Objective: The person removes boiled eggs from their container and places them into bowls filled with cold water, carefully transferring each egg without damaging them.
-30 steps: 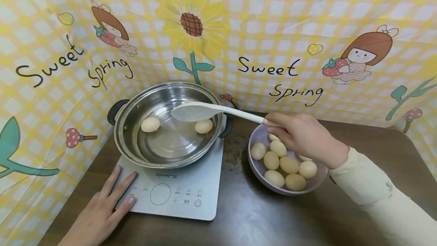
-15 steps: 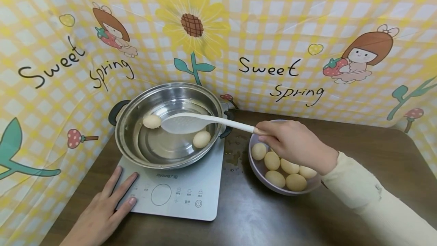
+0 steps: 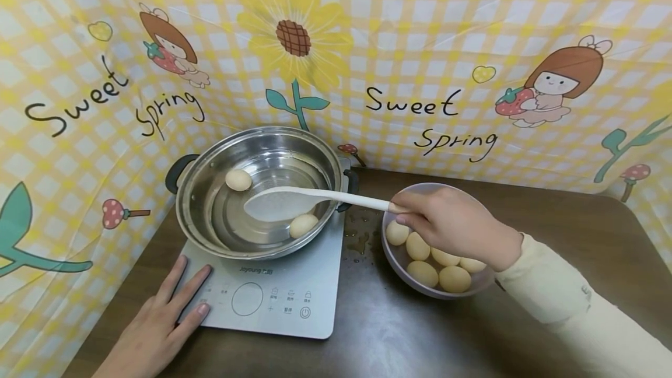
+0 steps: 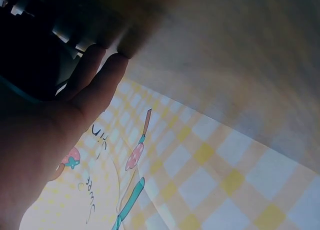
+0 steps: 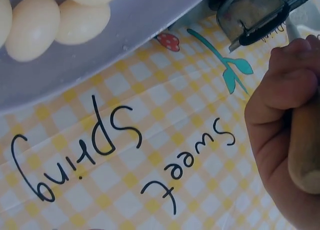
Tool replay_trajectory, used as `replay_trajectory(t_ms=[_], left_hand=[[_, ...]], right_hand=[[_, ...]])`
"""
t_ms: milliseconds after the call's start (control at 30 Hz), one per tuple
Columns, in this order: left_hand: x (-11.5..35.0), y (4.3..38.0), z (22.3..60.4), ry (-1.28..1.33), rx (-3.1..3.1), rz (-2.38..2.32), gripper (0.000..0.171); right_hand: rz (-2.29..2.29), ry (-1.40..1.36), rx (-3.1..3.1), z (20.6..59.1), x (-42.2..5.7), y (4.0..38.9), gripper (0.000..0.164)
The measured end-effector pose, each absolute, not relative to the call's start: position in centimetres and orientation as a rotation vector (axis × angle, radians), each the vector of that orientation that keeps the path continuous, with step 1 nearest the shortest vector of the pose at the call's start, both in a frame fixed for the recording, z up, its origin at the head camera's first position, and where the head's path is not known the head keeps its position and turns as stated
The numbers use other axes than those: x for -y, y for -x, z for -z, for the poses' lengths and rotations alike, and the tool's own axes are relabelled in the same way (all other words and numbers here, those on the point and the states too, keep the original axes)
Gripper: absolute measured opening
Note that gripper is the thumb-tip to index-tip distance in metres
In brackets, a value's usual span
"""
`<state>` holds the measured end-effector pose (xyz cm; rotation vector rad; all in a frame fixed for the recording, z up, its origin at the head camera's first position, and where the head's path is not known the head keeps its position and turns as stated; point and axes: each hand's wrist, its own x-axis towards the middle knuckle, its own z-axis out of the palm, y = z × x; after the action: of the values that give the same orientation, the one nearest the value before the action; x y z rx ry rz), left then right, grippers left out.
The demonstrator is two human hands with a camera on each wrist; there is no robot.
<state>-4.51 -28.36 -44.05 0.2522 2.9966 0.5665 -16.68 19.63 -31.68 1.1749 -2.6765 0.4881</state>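
My right hand (image 3: 455, 223) grips the handle of a white slotted spoon (image 3: 280, 203); its wooden handle end (image 5: 306, 145) shows inside the curled fingers in the right wrist view. The spoon's head is low inside a steel pot (image 3: 184, 217) holding water. One egg (image 3: 238, 180) lies in the pot at the back left of the spoon head, another egg (image 3: 303, 227) in front of it, close to the spoon's neck. My left hand (image 3: 149, 328) rests with straight, spread fingers on the left edge of a white induction cooker (image 3: 315, 284) beneath the pot.
A purple bowl (image 3: 394, 264) of several eggs (image 3: 422, 275) stands right of the cooker, partly hidden under my right hand. Water drops (image 3: 359, 244) wet the brown table (image 3: 388, 337) between them. A yellow checked cloth (image 3: 409, 28) hangs behind and at the left.
The spoon has moved left and toward me, lower in the pot. The left egg has drifted back and right, while the right egg has come forward. My left hand stays put.
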Motion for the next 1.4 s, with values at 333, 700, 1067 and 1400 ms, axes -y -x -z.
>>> replay_trajectory(t_ms=[333, 700, 1067, 1400], left_hand=[[28.3, 4.4, 44.1, -0.255, -3.003, -0.573, 0.062], [28.2, 4.4, 44.0, -0.249, -3.006, -0.563, 0.062], [28.3, 4.5, 44.0, -0.236, -3.012, -0.547, 0.062], [28.4, 4.3, 44.1, -0.251, -3.012, -0.557, 0.063]], right_hand=[[-0.547, -1.202, 2.769, 31.0, -19.8, 16.5, 0.012], [-0.537, -1.306, 2.787, 30.0, -18.8, 16.9, 0.005], [-0.548, -1.368, 3.021, 27.4, -17.4, 17.9, 0.026], [-0.873, -1.183, 3.459, 25.4, -17.2, 18.5, 0.021]])
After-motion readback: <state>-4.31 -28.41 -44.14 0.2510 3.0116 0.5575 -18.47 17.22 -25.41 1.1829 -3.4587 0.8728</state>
